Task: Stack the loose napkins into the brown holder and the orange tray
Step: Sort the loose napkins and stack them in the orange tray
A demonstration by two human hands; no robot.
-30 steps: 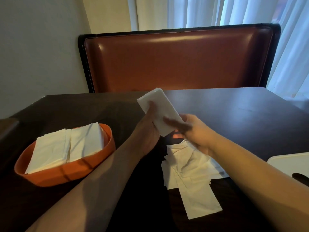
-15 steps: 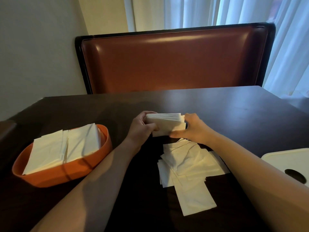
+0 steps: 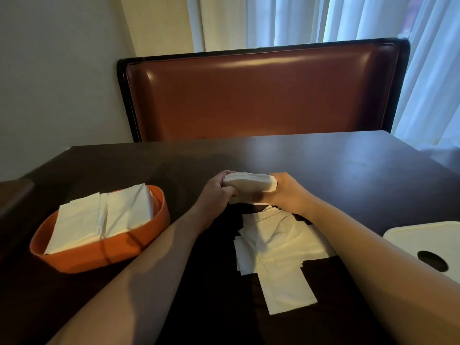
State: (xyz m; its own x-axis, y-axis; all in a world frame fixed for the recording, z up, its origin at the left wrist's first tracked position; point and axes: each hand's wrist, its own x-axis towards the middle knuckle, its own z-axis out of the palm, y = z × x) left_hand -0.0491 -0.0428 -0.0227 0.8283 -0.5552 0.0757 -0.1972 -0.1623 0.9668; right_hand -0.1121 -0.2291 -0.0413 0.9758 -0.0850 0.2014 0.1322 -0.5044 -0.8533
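Nearest you, loose napkins (image 3: 276, 247) lie scattered by the table's (image 3: 348, 170) near edge, just below your hands. At the left edge, the orange tray (image 3: 99, 255) holds two rows of napkins. Past the loose ones, your left hand (image 3: 216, 192) and right hand (image 3: 286, 192) each grip an end of a napkin stack (image 3: 250, 184), fingers curled round it.

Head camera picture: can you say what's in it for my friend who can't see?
Both hands, left hand and right hand, hold a small napkin stack above a dark table. Loose napkins lie below, and an orange tray with napkins sits to the left.
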